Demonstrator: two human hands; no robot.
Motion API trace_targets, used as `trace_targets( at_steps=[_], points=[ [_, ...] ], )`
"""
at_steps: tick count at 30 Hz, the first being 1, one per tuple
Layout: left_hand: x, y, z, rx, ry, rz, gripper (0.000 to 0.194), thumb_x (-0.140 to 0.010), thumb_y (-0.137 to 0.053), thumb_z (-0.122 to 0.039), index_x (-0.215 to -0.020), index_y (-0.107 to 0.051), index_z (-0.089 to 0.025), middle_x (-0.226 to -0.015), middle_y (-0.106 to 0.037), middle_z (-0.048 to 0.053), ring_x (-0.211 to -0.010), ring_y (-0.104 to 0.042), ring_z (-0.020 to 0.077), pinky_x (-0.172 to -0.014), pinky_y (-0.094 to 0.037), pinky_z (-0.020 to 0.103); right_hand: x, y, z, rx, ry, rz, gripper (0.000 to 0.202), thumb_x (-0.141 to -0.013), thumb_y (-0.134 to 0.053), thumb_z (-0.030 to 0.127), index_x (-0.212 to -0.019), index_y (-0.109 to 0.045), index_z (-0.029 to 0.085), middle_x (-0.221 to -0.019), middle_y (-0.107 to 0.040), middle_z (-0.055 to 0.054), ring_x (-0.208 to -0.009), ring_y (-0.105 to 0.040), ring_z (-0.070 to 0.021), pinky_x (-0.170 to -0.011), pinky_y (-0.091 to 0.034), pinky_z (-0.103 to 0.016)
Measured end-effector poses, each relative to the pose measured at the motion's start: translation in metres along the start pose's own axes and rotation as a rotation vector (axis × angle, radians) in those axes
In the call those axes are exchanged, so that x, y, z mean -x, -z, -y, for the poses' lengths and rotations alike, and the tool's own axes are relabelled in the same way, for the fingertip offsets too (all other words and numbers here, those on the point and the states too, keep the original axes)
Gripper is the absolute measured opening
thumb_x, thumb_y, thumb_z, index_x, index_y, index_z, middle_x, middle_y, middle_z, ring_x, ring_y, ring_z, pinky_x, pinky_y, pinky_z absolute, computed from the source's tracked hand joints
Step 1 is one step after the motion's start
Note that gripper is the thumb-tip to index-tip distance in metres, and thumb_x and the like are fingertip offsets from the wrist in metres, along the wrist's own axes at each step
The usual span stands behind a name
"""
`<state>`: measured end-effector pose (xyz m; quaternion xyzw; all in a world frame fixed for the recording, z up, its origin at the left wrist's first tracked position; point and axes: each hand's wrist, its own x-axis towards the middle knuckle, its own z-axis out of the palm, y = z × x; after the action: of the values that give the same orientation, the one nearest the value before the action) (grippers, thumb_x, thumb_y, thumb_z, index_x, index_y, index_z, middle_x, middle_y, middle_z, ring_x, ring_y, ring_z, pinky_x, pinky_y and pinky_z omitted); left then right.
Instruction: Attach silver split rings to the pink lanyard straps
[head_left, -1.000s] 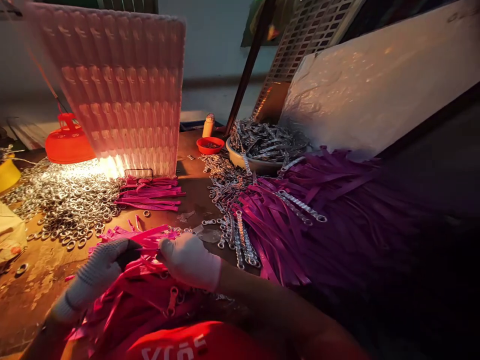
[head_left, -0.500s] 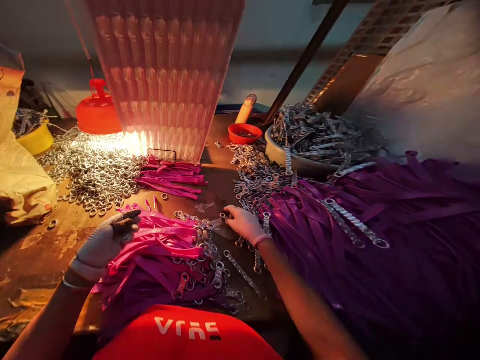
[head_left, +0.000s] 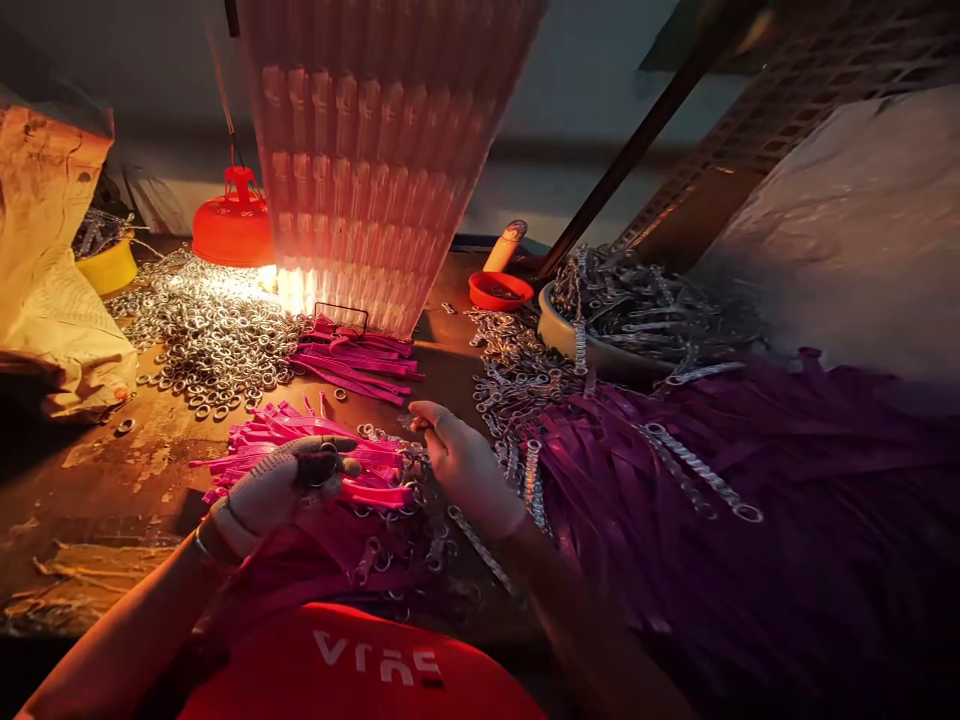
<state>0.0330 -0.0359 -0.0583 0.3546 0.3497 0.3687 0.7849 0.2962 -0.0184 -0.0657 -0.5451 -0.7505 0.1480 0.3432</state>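
Note:
My left hand [head_left: 289, 490], in a pale glove with dark fingertips, is held above a heap of pink straps [head_left: 255, 445]. Its fingers are curled together; what they hold, if anything, is too dark to make out. Close by on the right, my right hand [head_left: 469, 470], also gloved, pinches a small metal piece between thumb and fingertips. Metal rings and clasps [head_left: 371, 560] are attached at the right ends of the straps. A twisted metal chain [head_left: 480, 548] lies on the table below my right hand.
Loose metal rings [head_left: 217, 340] are piled under a red lamp [head_left: 234, 225]. More pink straps [head_left: 356, 365] lie by a ribbed translucent panel [head_left: 375, 170]. On the right are a bowl of chains [head_left: 570, 340], a small red dish [head_left: 499, 290] and a large purple strap heap [head_left: 675, 480].
My right hand has come left and toward me from beside the chain pile, bringing a small metal piece. My left hand has moved right, closer to it, and the view has shifted slightly.

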Motion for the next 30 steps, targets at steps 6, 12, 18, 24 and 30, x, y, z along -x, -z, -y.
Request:
trace_targets(
  at_steps=[6,12,18,24,30],
  points=[
    [0.014,-0.017,-0.003,-0.171,-0.067,0.061,0.063,-0.07,-0.078,-0.053,-0.12,-0.064,-0.016,-0.091,-0.067,0.009,-0.066,-0.057,0.0118,-0.056,-0.043,0.021,0.005,-0.013,0.078,-0.16,0.158,0.142,0.038,-0.088,-0.06,0.017,-0.125,-0.061,0.023,-0.113,-0.073,-0.006,-0.101,-0.066,-0.0206,-0.09,-0.049,-0.033],
    [0.018,-0.026,0.002,-0.356,-0.199,0.06,0.051,-0.075,-0.07,-0.054,-0.103,-0.061,-0.013,-0.065,-0.059,0.002,-0.05,-0.048,0.0104,-0.046,-0.037,0.021,0.008,-0.021,0.089,-0.38,0.024,0.161,0.029,-0.089,-0.049,0.018,-0.113,-0.066,0.024,-0.103,-0.073,-0.003,-0.095,-0.066,-0.0176,-0.086,-0.049,-0.03],
    [0.022,-0.026,0.006,-0.581,-0.352,-0.047,0.059,-0.079,-0.058,-0.019,-0.137,-0.051,-0.014,-0.067,-0.058,-0.002,-0.056,-0.048,0.0101,-0.054,-0.04,0.022,0.007,-0.028,0.087,-0.689,-0.2,0.156,0.026,-0.082,-0.051,0.025,-0.103,-0.065,0.02,-0.097,-0.071,-0.002,-0.088,-0.064,-0.0162,-0.08,-0.051,-0.029],
    [0.02,-0.029,0.004,-0.466,-0.353,-0.089,0.046,-0.078,-0.058,-0.016,-0.125,-0.054,-0.014,-0.071,-0.065,0.001,-0.052,-0.05,0.0091,-0.047,-0.036,0.02,0.015,-0.03,0.091,-0.566,-0.132,0.001,0.022,-0.084,-0.053,0.025,-0.102,-0.066,0.02,-0.089,-0.07,-0.001,-0.079,-0.063,-0.0148,-0.072,-0.05,-0.027],
    [0.015,-0.029,0.01,-0.04,-0.27,-0.25,0.025,-0.071,-0.066,-0.023,-0.094,-0.066,-0.013,-0.074,-0.065,0.003,-0.051,-0.048,0.0063,-0.047,-0.035,0.018,0.029,-0.036,0.09,-0.356,0.103,-0.1,0.024,-0.088,-0.054,0.019,-0.108,-0.067,0.024,-0.1,-0.074,-0.003,-0.09,-0.068,-0.0164,-0.082,-0.05,-0.028]
  ],
)
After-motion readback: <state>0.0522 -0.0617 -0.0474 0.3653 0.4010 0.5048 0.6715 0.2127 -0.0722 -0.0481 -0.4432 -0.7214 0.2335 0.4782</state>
